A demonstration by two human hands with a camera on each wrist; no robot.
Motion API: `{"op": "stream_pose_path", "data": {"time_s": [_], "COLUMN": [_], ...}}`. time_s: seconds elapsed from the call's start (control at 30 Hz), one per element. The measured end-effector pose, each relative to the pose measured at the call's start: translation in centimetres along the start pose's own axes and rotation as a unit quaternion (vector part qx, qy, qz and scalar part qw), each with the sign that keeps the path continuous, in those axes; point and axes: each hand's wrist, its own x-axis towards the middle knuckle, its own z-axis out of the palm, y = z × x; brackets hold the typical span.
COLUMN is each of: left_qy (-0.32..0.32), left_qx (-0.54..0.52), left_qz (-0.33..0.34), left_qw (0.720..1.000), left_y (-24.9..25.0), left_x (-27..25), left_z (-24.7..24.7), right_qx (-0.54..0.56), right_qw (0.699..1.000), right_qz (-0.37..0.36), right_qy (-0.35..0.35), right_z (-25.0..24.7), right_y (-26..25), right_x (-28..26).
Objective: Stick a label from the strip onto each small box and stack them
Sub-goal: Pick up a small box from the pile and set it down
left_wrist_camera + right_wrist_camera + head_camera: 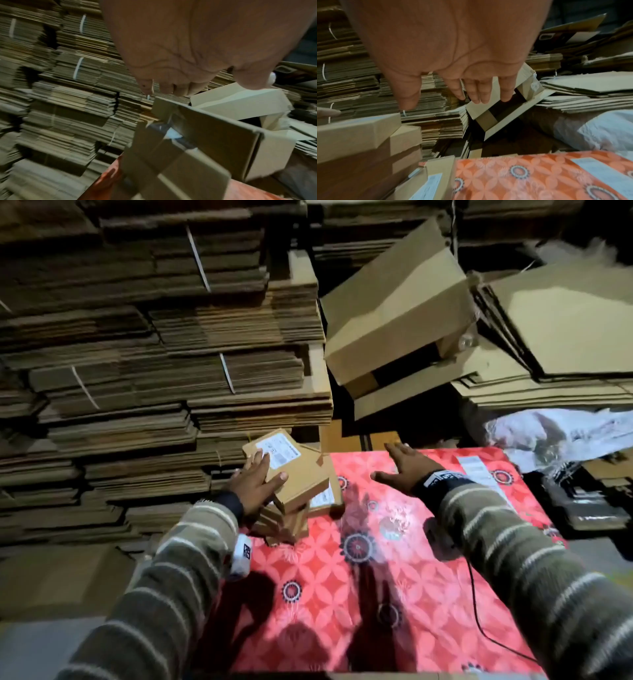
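Several small brown boxes stand stacked (pixel 287 522) at the far left corner of the red patterned table (pixel 376 594). The top box (pixel 301 474) lies askew on the stack and carries a white label (pixel 278 453). My left hand (pixel 263 474) rests on its left side, fingers straight and thumb spread over the top. In the left wrist view the fingers (pixel 178 89) hang just above the box (pixel 214 129). My right hand (pixel 394 463) hovers open over the table's far edge, empty, fingers (pixel 476 93) spread. The white label strip (pixel 478 470) lies flat on the cloth at the right.
Tied bundles of flattened cardboard (pixel 137 354) wall off the left and back. A large tilted carton (pixel 394 313) leans behind the table. Crumpled clear plastic (pixel 565 429) and a dark object (pixel 582 501) lie at the right. A black cable (pixel 479 611) crosses the near right cloth.
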Motion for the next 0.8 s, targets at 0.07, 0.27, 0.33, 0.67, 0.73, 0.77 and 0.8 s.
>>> {"op": "stream_pose_path", "data": {"time_s": [0.07, 0.27, 0.33, 0.67, 0.73, 0.77, 0.8], "left_qy": [0.007, 0.082, 0.1, 0.148, 0.148, 0.149, 0.153], "left_qx": [-0.002, -0.018, -0.021, -0.073, -0.084, -0.095, -0.106], "left_qz": [-0.006, -0.027, -0.037, -0.073, -0.064, -0.066, -0.071], "left_qw": [1.0, 0.996, 0.994, 0.984, 0.983, 0.982, 0.98], "left_y": [-0.6, -2.5, -2.0, -1.0, -0.9, -1.1, -1.1], "left_x": [-0.7, -1.8, -2.1, -1.4, -1.1, -1.0, -0.9], "left_z": [0.4, 1.8, 1.7, 1.9, 2.1, 2.3, 2.4], "right_qx": [0.007, 0.054, 0.074, 0.161, 0.173, 0.173, 0.172], "right_qw": [0.999, 0.997, 0.995, 0.975, 0.973, 0.974, 0.976], "right_qz": [0.003, -0.045, -0.069, -0.153, -0.147, -0.141, -0.133], "right_qy": [-0.033, -0.023, -0.015, 0.027, 0.031, 0.029, 0.027], "right_z": [1.2, 3.2, 3.2, 3.0, 3.6, 4.0, 4.1], "right_y": [-0.2, -3.9, -5.5, -13.0, -13.6, -13.8, -14.0], "right_x": [-0.4, 0.4, 0.9, 3.2, 3.7, 3.9, 4.0]}}
